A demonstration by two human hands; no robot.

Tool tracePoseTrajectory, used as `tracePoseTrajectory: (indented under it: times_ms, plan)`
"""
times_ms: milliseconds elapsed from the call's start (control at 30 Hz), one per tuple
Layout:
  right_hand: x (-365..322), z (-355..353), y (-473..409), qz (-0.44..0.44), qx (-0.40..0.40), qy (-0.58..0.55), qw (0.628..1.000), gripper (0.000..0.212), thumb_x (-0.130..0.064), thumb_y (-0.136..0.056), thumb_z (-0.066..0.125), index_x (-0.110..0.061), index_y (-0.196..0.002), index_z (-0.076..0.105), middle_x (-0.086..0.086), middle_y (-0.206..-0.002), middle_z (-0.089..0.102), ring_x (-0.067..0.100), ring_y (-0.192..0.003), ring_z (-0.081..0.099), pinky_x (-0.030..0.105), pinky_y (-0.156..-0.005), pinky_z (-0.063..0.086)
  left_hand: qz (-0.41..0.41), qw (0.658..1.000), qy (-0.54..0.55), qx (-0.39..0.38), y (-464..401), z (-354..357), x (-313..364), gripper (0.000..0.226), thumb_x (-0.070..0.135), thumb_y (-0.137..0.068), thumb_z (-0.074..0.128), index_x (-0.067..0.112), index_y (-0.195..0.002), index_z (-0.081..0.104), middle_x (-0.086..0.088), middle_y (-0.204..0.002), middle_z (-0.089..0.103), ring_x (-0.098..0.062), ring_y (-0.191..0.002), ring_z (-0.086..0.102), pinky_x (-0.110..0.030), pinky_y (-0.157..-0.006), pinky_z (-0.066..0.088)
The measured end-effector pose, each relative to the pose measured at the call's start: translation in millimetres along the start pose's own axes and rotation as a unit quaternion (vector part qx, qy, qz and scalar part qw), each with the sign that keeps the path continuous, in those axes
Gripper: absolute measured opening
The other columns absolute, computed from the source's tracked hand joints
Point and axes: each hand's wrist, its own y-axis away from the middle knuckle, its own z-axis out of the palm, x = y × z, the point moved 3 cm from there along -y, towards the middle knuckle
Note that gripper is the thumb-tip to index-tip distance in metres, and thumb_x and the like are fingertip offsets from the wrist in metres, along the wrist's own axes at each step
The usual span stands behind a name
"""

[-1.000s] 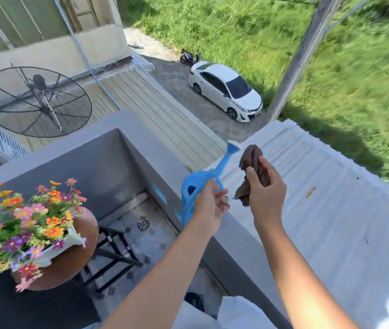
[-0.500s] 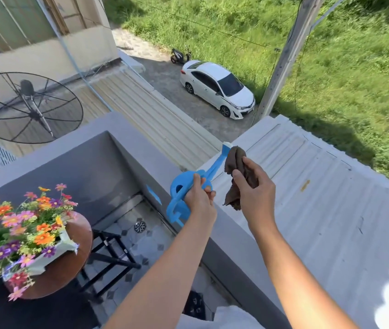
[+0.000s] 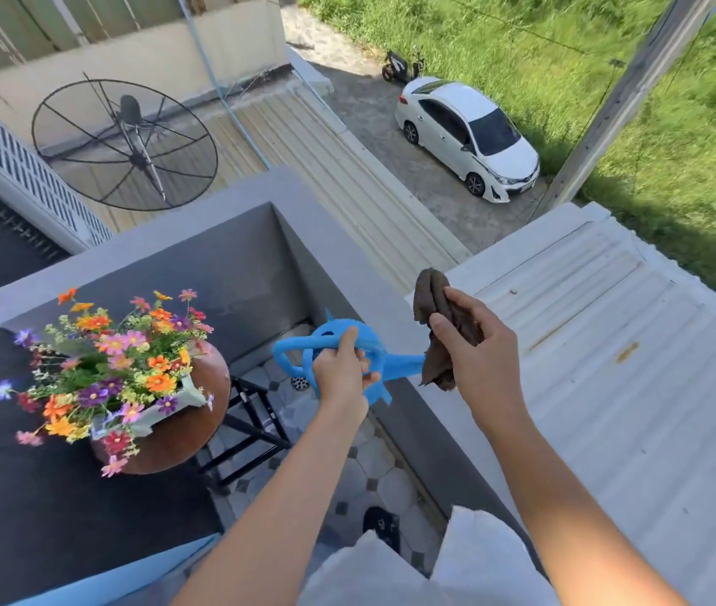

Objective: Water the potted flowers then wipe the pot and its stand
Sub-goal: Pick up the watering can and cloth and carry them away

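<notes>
Up on the balcony, the person's left hand [image 3: 343, 378] has its fingers curled round the handle of a blue plastic watering can [image 3: 338, 358], held up in the air just inside the grey parapet wall [image 3: 347, 260], spout pointing off to the right. The right hand [image 3: 474, 356] is clutching a bunched-up brown cloth [image 3: 437, 299] right beside the spout, out over the wall's top edge. Off to the left, well apart from the can, the potted flowers [image 3: 116, 365] sit in a whitish pot [image 3: 151, 419] on a round brown stand top [image 3: 190, 435] with black legs [image 3: 255, 426]. Patterned floor tiles [image 3: 373, 465] and a drain [image 3: 299, 382] are below. Past the wall there's a corrugated roof [image 3: 609, 365], a mesh satellite dish [image 3: 124, 144] and a white car [image 3: 467, 135].
</notes>
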Motion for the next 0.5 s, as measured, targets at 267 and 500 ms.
tracePoseTrajectory:
  times_ms: [267, 500]
  plan:
    - [38.6, 84.6, -0.8, 0.049, -0.080, 0.035, 0.995, 0.035, -0.014, -0.088, 0.073, -0.020, -0.122, 0.069, -0.001, -0.116, 0.070, 0.006, -0.105, 0.066, 0.020, -0.095, 0.051, -0.029, 0.995, -0.096, 0.019, -75.5, -80.6, 8.0, 0.012, 0.020, -0.090, 0.054, 0.016, -0.080, 0.050, 0.002, -0.055, 0.035, -0.011, -0.044, 0.031, -0.024, -0.039, 0.026]
    - [158.7, 157.5, -5.8, 0.124, -0.127, 0.060, 0.982, 0.036, -0.015, -0.088, 0.073, -0.022, -0.123, 0.069, -0.003, -0.112, 0.070, 0.000, -0.094, 0.065, 0.010, -0.086, 0.048, -0.052, 0.970, -0.238, -0.003, -197.3, -123.2, -58.2, 0.011, 0.024, -0.089, 0.050, 0.013, -0.089, 0.051, 0.000, -0.063, 0.038, -0.013, -0.048, 0.036, -0.023, -0.040, 0.026]
